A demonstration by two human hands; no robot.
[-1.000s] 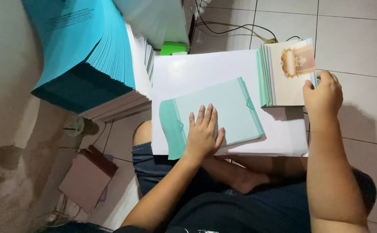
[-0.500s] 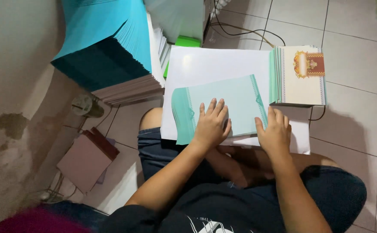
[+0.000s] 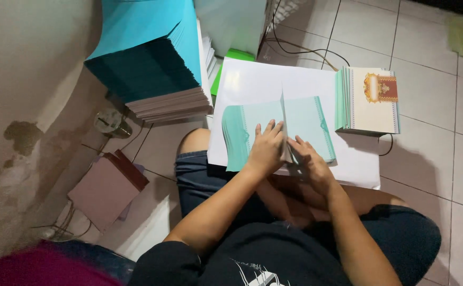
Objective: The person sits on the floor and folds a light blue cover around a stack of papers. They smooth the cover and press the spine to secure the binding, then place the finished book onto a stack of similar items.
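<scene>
Mint paper card [image 3: 252, 132] flat on white board [image 3: 252, 79] over lap, left hand [image 3: 266, 148] fingers spread pressing it, right hand [image 3: 308, 161] fingers pinching its raised flap, card stack [image 3: 372, 100] beside, teal envelope pile [image 3: 147, 47] behind.

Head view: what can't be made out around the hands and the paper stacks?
- Mint folded sheet, head view: its lower middle is covered by the left hand and right hand.
- Right hand: whether it grips the raised flap is unclear, fingers overlap.
- Teal stack: top cut off by the frame edge.
- Card stack: emblem too small to read.
</scene>
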